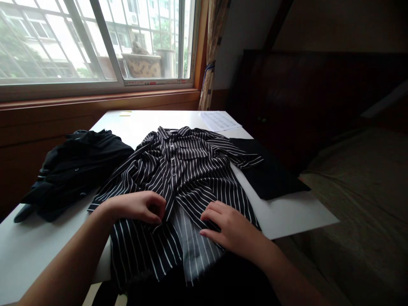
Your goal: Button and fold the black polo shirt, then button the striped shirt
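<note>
Well, in the head view, the striped shirt [194, 176] lies on the counter [283, 216]; the left hand [140, 207] curls, but I can't tell if it grips; the right hand [229, 226] looks loose; they seem busy with its front; next needs gentle touching.

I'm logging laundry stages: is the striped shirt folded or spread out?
Spread out, though rumpled: the striped shirt lies on the table, collar at the far end, one sleeve reaching onto the dark cloth.
</note>
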Tool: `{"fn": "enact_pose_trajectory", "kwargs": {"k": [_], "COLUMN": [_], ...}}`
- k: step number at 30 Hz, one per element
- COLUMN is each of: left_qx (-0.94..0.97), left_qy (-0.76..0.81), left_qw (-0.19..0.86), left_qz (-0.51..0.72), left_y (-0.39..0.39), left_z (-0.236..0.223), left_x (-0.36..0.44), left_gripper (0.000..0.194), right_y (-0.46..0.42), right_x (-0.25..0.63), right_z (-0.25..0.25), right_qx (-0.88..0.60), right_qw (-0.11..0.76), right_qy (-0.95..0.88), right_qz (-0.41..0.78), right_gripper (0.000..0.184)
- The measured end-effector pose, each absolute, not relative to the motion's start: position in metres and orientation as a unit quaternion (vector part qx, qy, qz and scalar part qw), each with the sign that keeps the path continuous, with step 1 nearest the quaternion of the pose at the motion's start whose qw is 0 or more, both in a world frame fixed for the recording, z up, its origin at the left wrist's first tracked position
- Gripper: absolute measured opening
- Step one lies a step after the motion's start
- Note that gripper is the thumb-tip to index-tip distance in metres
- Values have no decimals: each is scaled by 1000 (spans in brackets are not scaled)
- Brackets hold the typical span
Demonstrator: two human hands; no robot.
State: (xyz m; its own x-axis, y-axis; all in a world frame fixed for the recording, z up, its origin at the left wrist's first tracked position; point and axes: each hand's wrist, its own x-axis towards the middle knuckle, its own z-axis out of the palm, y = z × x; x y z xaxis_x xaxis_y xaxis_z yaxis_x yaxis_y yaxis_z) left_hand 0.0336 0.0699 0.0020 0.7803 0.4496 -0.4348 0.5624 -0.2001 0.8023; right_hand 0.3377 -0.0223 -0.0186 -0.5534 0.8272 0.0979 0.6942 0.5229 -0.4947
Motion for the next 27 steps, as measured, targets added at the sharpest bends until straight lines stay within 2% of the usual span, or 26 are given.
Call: {"fn": "enact_pose_trajectory", "kwargs": {"k": [4,8,13,16,22,27], "left_qx": [795,839,880,890,899,888], "left_qy": [304,313,360,375,388,437], "left_qw": [524,439,249,168,76,53], "left_qz": [-25,72,184,196,189,137], "left_y": [72,76,88,95,104,113], "left_z": [4,-1,-26,-43,-61,-71], "left_x": [34,36,34,32,30,29], "left_gripper": [17,17,20,26,35,49], "right_y": [-22,-28,-38,-40,-36,-30], "right_x": [345,369,393,396,394,397], "right_z": [-18,-10,-15,-20,-18,-16], "right_qx": [-439,-426,-444,-451,-437,-437], "right_qw": [115,87,65,75,77,101], "right_qy": [-853,-841,-829,-832,-827,-816], "right_qz": [256,321,333,316,346,365], "right_gripper": [15,7,34,39,24,15]}}
